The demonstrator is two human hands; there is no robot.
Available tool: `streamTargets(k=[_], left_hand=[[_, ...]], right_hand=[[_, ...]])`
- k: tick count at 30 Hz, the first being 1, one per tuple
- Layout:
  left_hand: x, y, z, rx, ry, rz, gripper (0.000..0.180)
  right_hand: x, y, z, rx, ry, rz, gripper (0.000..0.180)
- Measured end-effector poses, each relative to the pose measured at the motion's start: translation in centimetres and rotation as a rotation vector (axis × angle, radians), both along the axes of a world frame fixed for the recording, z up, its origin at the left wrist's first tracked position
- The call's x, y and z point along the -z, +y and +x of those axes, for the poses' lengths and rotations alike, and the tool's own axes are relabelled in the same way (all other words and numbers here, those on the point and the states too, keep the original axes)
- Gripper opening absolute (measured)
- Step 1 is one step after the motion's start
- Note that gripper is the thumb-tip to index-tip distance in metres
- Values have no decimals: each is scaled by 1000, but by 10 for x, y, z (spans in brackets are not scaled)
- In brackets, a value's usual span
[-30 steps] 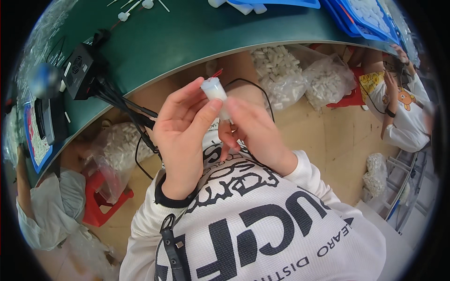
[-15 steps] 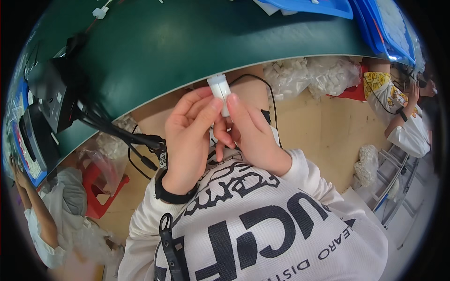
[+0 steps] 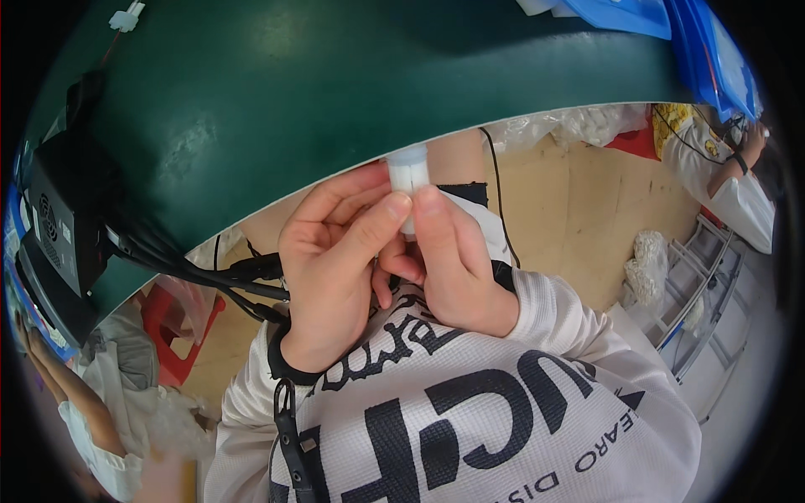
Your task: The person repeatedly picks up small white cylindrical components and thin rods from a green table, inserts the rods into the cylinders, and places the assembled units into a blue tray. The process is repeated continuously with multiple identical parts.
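"Where's the small white plastic cylinder (image 3: 409, 178)?"
"Between both thumbs, near the edge of the smooth green surface (image 3: 277, 109) in view."
"Long axis?"
"Nearly straight, its wider end beyond the grip, toward the surface."
"Nearer hand?"
"Neither: bare left hand (image 3: 331, 256) and bare right hand (image 3: 457, 272) both pinch it."

Two foreground hands (image 3: 334, 260), one white cylinder (image 3: 409, 174) and one table (image 3: 277, 109) appear.

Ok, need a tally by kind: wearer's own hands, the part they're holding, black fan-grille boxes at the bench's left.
Bare hands: 2 (left hand, right hand)
White plastic cylinder: 1
Black fan-grille box: 1
Total: 4
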State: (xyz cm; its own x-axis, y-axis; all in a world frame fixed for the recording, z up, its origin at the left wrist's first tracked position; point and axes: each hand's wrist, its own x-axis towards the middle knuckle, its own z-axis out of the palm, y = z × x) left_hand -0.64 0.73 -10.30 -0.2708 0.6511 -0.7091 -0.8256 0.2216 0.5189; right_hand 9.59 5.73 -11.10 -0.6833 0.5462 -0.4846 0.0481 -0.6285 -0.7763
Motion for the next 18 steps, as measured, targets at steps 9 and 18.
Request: streamTargets(k=[9,18], left_hand=[[1,-3,13,-61,27,296,41],[-5,-25,28,-57,78,310,36]], right_hand=[[-11,21,21,-180,-158,87,41],[-13,6,53,-66,9,1122,37]])
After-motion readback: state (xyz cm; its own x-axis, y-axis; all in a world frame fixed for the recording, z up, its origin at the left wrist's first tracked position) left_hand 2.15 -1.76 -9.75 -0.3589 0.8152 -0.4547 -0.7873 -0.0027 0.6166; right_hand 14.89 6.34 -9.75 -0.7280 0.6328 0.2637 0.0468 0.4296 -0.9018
